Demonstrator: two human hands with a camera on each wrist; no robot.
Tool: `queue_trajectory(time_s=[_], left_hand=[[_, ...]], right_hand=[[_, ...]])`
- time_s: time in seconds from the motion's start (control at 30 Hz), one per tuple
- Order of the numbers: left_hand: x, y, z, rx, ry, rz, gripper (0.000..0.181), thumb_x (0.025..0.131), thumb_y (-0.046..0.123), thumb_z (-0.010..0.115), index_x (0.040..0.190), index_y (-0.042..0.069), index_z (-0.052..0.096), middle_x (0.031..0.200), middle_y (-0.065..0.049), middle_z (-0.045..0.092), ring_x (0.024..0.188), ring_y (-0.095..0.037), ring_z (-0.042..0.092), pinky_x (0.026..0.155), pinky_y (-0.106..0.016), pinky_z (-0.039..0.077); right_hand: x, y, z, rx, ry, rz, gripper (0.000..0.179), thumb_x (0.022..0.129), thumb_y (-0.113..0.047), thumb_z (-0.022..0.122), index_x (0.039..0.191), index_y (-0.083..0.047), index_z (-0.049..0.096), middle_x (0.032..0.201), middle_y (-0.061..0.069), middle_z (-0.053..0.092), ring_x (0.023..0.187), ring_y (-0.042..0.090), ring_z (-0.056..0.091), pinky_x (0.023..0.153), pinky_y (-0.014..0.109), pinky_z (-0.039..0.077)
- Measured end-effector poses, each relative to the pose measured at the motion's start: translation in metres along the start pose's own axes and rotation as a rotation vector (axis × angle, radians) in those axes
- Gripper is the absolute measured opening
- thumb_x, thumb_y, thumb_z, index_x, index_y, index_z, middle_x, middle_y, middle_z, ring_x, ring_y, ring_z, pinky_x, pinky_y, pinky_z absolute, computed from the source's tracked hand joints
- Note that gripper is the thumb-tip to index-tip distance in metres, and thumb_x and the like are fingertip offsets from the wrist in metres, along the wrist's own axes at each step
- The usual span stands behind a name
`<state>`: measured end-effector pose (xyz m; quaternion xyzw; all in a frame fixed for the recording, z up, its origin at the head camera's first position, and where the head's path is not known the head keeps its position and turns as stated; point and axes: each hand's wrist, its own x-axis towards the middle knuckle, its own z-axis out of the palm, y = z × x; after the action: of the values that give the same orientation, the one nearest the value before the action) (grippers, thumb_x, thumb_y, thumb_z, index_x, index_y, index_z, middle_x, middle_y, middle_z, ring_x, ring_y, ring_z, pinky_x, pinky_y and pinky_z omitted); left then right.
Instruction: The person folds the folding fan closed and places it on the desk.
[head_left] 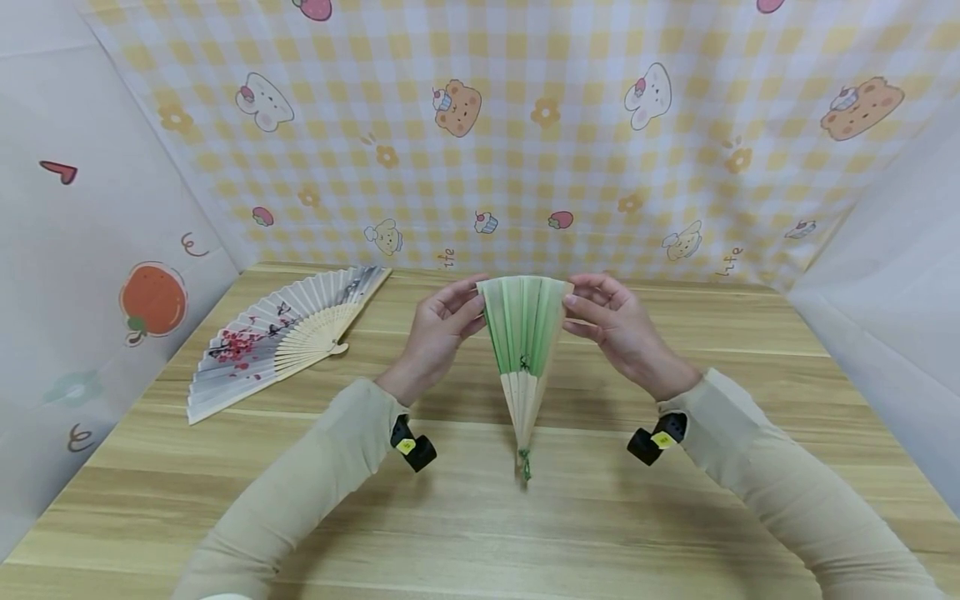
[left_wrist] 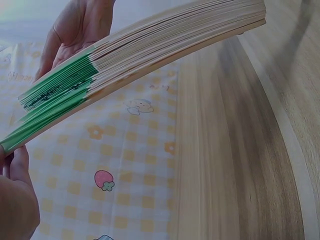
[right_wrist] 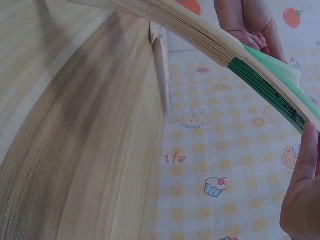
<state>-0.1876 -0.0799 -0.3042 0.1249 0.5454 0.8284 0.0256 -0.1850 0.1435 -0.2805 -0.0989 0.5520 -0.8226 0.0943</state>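
A green folding fan point(head_left: 525, 325) with pale wooden ribs is partly spread in front of me, its narrow end and green tassel point(head_left: 526, 465) toward me. At its upper left edge my left hand point(head_left: 442, 325) pinches the outer rib between thumb and fingers. My right hand point(head_left: 618, 325) pinches the opposite upper edge the same way. Seen from the left wrist, the fan's stacked ribs point(left_wrist: 175, 40) lie close together, with green pleats point(left_wrist: 60, 90) beyond them. The right wrist view shows the ribs point(right_wrist: 200, 37) from the other side and my right hand point(right_wrist: 302, 195) at the green end.
A second folding fan point(head_left: 277, 342), spread wide with red blossoms on grey, lies at the left of the wooden table point(head_left: 465, 525). A yellow checked cloth point(head_left: 510, 183) hangs behind the table's far edge. White cloth point(head_left: 90, 250) hangs at the left side.
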Motion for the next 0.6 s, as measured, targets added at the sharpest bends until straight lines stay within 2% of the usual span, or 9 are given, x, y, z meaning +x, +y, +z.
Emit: queue_trajectory(time_s=[0.2,0.4,0.6], left_hand=[[0.0004,0.0002,0.0021,0.001,-0.014,-0.006,0.034,0.090,0.000,0.046,0.124,-0.003,0.045,0.103,-0.003,0.056,0.092,-0.013,0.056,0.086,-0.027,0.046],[0.0009,-0.0004,0.0034,0.003,-0.049,-0.010,0.035,0.092,0.003,0.044,0.126,-0.004,0.043,0.104,-0.003,0.054,0.093,-0.013,0.055,0.084,-0.025,0.047],[0.0000,0.0003,0.0044,0.001,-0.050,-0.005,0.034,0.093,0.007,0.044,0.125,-0.002,0.045,0.105,-0.004,0.054,0.093,-0.014,0.055,0.085,-0.027,0.047]], right_hand=[[0.0003,0.0009,0.0023,0.006,-0.002,-0.003,0.019,0.083,0.004,0.057,0.098,-0.008,0.056,0.083,0.001,0.059,0.074,0.013,0.060,0.067,0.026,0.053],[0.0008,0.0022,0.0044,-0.003,-0.009,0.001,0.019,0.084,0.004,0.056,0.100,-0.007,0.054,0.084,0.000,0.059,0.075,0.013,0.060,0.067,0.026,0.053],[0.0012,0.0025,0.0052,-0.012,-0.004,0.006,0.018,0.084,0.003,0.055,0.099,-0.008,0.054,0.086,0.001,0.058,0.076,0.013,0.059,0.068,0.026,0.053]])
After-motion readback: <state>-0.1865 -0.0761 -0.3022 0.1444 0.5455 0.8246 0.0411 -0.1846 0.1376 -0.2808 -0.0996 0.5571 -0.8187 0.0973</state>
